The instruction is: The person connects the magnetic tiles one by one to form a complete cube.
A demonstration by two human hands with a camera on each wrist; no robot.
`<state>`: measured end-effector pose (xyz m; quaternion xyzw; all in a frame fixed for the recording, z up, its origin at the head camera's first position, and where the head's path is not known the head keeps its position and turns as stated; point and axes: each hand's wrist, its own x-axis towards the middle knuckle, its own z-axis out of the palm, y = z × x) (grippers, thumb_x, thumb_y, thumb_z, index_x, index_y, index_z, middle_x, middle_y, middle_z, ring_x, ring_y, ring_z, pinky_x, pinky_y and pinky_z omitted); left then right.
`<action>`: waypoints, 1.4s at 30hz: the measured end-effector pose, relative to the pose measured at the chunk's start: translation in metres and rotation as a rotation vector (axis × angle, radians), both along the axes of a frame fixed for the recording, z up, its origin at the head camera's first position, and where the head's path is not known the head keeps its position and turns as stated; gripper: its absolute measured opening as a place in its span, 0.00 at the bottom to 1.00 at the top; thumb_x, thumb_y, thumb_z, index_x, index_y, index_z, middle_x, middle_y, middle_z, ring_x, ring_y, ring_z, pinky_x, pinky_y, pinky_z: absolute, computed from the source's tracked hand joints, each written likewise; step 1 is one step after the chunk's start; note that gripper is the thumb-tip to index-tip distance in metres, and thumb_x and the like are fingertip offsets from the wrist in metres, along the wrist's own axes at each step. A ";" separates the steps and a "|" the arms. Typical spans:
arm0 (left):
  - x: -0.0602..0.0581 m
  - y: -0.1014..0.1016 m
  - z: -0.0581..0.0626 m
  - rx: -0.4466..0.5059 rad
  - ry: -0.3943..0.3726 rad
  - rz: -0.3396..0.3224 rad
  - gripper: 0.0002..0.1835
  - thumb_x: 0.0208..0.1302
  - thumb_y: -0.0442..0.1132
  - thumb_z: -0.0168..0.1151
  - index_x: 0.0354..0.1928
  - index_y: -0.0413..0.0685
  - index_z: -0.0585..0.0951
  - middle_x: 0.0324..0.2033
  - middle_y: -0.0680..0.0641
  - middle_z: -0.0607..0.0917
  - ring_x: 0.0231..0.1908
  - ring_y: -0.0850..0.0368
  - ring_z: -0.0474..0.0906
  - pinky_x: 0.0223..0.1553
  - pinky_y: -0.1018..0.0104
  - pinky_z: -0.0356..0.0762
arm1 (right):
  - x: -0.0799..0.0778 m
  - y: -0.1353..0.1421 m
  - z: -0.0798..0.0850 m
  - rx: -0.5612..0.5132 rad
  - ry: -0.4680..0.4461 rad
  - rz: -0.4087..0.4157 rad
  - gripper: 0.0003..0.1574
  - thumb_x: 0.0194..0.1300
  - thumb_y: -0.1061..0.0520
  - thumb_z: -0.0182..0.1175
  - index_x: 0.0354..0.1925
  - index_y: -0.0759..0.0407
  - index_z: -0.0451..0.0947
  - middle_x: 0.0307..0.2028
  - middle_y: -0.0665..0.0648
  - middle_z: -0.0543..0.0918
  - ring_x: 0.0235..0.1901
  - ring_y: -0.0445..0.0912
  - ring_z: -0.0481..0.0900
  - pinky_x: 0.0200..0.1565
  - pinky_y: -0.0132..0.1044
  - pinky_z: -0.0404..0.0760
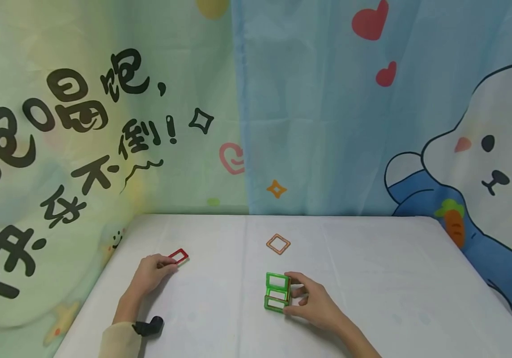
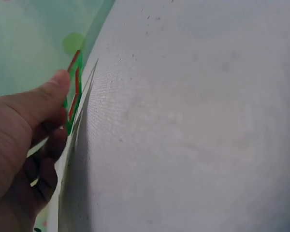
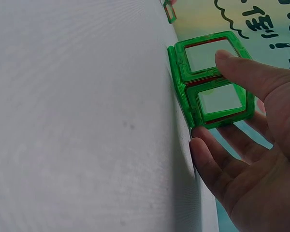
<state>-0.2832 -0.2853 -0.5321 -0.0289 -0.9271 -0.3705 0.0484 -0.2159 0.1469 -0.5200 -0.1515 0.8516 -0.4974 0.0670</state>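
Note:
Between the thumb and fingers of my left hand (image 1: 150, 273) is one end of a red magnetic tile (image 1: 185, 253) at the left of the table. Seen edge-on in the left wrist view, this tile (image 2: 77, 82) shows green beside the red. My right hand (image 1: 311, 301) grips the right side of a green magnetic-tile structure (image 1: 277, 289) near the middle. In the right wrist view, the structure (image 3: 203, 79) has upright framed panels joined to a green piece lying along the tabletop. The thumb lies across one panel, and several fingers are partly hidden behind.
An orange square magnetic tile (image 1: 284, 239) lies flat on the white table (image 1: 372, 258), beyond the green structure. A black device (image 1: 148, 326) is strapped at the left wrist. A printed curtain (image 1: 309, 124) hangs along the table's back and left edges.

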 end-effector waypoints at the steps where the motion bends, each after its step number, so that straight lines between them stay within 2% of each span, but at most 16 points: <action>1: 0.001 0.000 0.000 0.015 0.021 0.007 0.07 0.59 0.36 0.70 0.38 0.42 0.88 0.31 0.50 0.83 0.30 0.56 0.71 0.30 0.64 0.69 | 0.000 0.000 0.000 -0.001 0.001 0.000 0.50 0.44 0.58 0.79 0.64 0.61 0.68 0.56 0.62 0.76 0.42 0.48 0.78 0.38 0.34 0.79; 5: 0.003 0.003 0.002 0.075 0.121 0.051 0.06 0.61 0.36 0.68 0.38 0.41 0.87 0.31 0.50 0.83 0.31 0.56 0.74 0.30 0.66 0.71 | 0.002 0.001 -0.001 -0.003 -0.001 -0.002 0.50 0.44 0.57 0.79 0.64 0.61 0.67 0.56 0.63 0.76 0.42 0.48 0.78 0.37 0.34 0.79; 8: 0.005 0.006 0.007 0.097 0.153 0.087 0.06 0.62 0.36 0.67 0.37 0.41 0.87 0.31 0.49 0.84 0.32 0.56 0.75 0.31 0.67 0.71 | 0.002 0.000 -0.001 -0.004 -0.006 -0.002 0.50 0.44 0.58 0.79 0.64 0.62 0.67 0.55 0.63 0.76 0.42 0.48 0.78 0.38 0.34 0.79; 13: 0.005 0.011 0.016 0.089 0.127 0.088 0.08 0.63 0.37 0.66 0.37 0.39 0.87 0.28 0.48 0.85 0.29 0.56 0.75 0.29 0.67 0.70 | 0.004 0.001 -0.002 -0.012 -0.010 -0.005 0.51 0.44 0.58 0.79 0.64 0.62 0.67 0.55 0.64 0.76 0.42 0.48 0.78 0.37 0.34 0.79; 16: 0.006 0.011 0.020 0.049 0.108 0.094 0.09 0.65 0.38 0.65 0.38 0.38 0.86 0.29 0.48 0.85 0.28 0.56 0.74 0.28 0.65 0.70 | 0.004 0.001 -0.002 -0.018 -0.014 -0.009 0.51 0.44 0.58 0.79 0.65 0.62 0.67 0.56 0.63 0.75 0.42 0.48 0.78 0.38 0.34 0.79; 20: 0.005 0.010 0.021 -0.011 0.087 0.107 0.09 0.66 0.37 0.63 0.40 0.37 0.85 0.30 0.47 0.85 0.30 0.56 0.77 0.32 0.62 0.73 | 0.004 0.001 -0.002 -0.017 -0.018 -0.009 0.50 0.45 0.58 0.79 0.65 0.61 0.67 0.56 0.63 0.75 0.42 0.48 0.78 0.38 0.34 0.79; 26: 0.005 0.013 0.019 -0.047 0.084 0.071 0.09 0.62 0.32 0.64 0.42 0.33 0.84 0.30 0.45 0.85 0.32 0.54 0.78 0.33 0.61 0.75 | 0.003 0.000 -0.002 -0.017 -0.024 -0.015 0.51 0.45 0.58 0.79 0.65 0.61 0.67 0.56 0.63 0.75 0.41 0.47 0.78 0.37 0.34 0.79; 35: 0.009 0.034 0.015 0.057 0.074 0.090 0.07 0.57 0.35 0.70 0.35 0.38 0.87 0.26 0.50 0.85 0.27 0.58 0.76 0.28 0.65 0.71 | 0.002 0.000 -0.002 -0.004 -0.022 -0.020 0.50 0.45 0.58 0.79 0.64 0.60 0.68 0.56 0.62 0.76 0.41 0.47 0.78 0.38 0.34 0.79; 42: 0.012 0.062 0.012 0.125 0.151 0.063 0.05 0.53 0.35 0.73 0.31 0.41 0.88 0.24 0.52 0.85 0.26 0.59 0.76 0.26 0.68 0.72 | 0.002 -0.001 -0.001 -0.007 -0.015 -0.013 0.50 0.45 0.58 0.78 0.65 0.60 0.67 0.56 0.62 0.76 0.41 0.47 0.78 0.38 0.35 0.79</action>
